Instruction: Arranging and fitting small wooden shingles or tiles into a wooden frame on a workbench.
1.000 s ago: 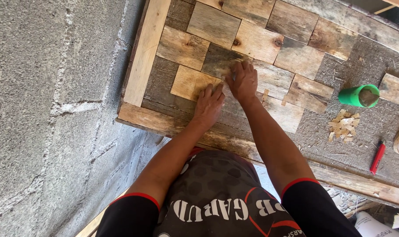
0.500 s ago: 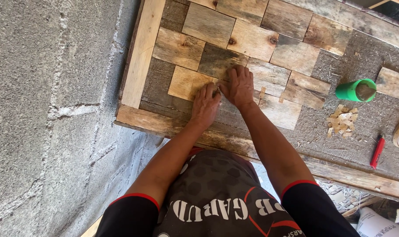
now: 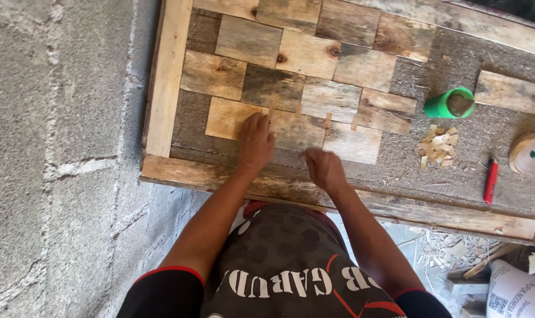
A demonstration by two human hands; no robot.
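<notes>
Wood blocks point(image 3: 303, 94), weathered grey and tan, form a patchwork in a wooden frame point(image 3: 167, 76) before us. Our left hand point(image 3: 254, 141) presses flat, fingers together, on a pale block point(image 3: 226, 118) at the near left. Our right hand point(image 3: 323, 168), loosely curled and blurred, hovers empty just beside it. A green cup point(image 3: 450, 104) stands far right.

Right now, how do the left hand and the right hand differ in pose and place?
The left hand lies flat, fingers spread, on the wood tiles; the right hand is curled and blurred, nearer the body. The left hand rests where a pale tile meets a darker one; the right hand is over the bare board below the tiles, contact unclear. Both are bare and hold nothing.
</notes>
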